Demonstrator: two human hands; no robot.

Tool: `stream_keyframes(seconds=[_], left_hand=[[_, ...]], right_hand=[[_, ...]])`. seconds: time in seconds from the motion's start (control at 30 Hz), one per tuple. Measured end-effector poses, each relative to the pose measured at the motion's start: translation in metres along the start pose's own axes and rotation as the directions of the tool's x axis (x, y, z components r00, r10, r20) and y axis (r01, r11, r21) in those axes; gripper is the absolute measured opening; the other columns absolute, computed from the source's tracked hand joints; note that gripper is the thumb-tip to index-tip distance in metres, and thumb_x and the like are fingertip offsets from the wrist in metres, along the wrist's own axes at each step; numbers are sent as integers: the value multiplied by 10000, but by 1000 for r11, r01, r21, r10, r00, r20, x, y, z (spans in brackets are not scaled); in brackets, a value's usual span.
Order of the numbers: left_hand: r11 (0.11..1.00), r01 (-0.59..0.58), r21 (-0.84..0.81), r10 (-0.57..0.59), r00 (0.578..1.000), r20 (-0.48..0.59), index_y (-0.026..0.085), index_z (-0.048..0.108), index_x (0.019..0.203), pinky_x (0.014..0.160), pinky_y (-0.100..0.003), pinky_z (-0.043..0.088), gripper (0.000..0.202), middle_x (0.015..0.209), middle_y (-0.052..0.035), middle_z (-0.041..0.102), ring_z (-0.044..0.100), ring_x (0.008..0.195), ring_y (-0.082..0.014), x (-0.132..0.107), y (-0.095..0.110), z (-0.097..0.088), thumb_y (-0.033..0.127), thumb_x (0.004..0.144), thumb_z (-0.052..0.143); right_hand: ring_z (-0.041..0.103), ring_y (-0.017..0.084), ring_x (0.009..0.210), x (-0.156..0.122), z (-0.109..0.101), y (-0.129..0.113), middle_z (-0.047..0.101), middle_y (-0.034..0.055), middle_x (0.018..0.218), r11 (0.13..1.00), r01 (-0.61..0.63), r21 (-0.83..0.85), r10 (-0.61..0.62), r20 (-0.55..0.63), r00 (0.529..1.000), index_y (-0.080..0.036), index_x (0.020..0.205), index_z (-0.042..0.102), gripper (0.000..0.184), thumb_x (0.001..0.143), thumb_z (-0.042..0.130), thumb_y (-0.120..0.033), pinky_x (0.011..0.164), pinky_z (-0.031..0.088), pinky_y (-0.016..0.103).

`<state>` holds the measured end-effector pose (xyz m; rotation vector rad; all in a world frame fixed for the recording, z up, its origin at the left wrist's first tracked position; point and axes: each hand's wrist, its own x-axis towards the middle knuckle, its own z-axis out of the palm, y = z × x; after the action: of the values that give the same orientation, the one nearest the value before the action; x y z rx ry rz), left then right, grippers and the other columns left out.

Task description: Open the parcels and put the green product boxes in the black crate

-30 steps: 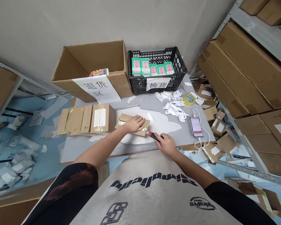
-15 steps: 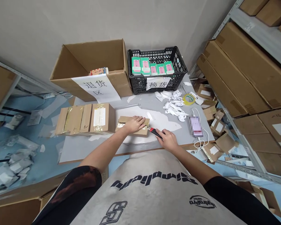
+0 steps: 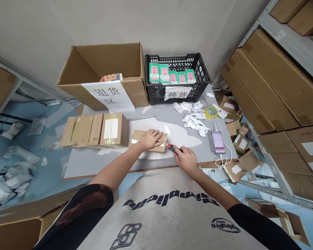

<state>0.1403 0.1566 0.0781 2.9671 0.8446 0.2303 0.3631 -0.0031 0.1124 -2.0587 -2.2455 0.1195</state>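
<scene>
A small taped cardboard box [image 3: 160, 148] lies on white paper near the front of the table. My left hand [image 3: 150, 139] rests over its top, fingers bent across it and thumb nearer me, holding it against the table. Part of the box is hidden beneath that hand. My right hand [image 3: 185, 158] grips a red and black utility knife [image 3: 170, 147] just right of the box. The knife's tip meets the box's right end by the taped seam; how deep the blade sits cannot be seen.
Left of my hands stand several taped boxes [image 3: 94, 132]. Behind are a large open carton [image 3: 94, 97] and a black crate [image 3: 177, 93] with green-and-pink packages. Crumpled paper [image 3: 195, 121], a tape roll [image 3: 211, 111] and a phone [image 3: 218, 142] with a cable lie rightward.
The knife and my right hand have shifted very slightly. My left hand stays on the box, and the whole view has tilted a little.
</scene>
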Motion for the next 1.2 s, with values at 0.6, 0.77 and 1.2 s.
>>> stream_keyframes(seconds=[0.6,0.77,1.2], left_hand=[[1000,-24,5,24,1000,2,123,513,1349,952,-423,448,521,1228,-182,624,602,1083,-272,4,0,6,482,1008,350],[1000,-4,-14,4,1000,3,122,522,1338,937,-423,461,524,1202,-172,638,612,1058,-273,4,0,6,492,1004,358],[997,-68,-23,67,996,-56,136,506,1351,952,-441,471,492,1202,-178,641,619,1086,-278,-1,-2,8,463,1003,389]], right_hand=[[578,218,860,4,1,28,655,95,1001,992,68,110,-73,43,996,-280,1394,554,458,973,456,-430,763,379,315],[572,227,883,11,3,32,650,94,1016,988,109,105,-115,51,992,-294,1394,550,452,975,452,-432,776,375,325],[565,239,887,37,-9,48,652,108,1032,996,88,29,-89,48,995,-304,1395,546,448,997,382,-429,757,365,334]])
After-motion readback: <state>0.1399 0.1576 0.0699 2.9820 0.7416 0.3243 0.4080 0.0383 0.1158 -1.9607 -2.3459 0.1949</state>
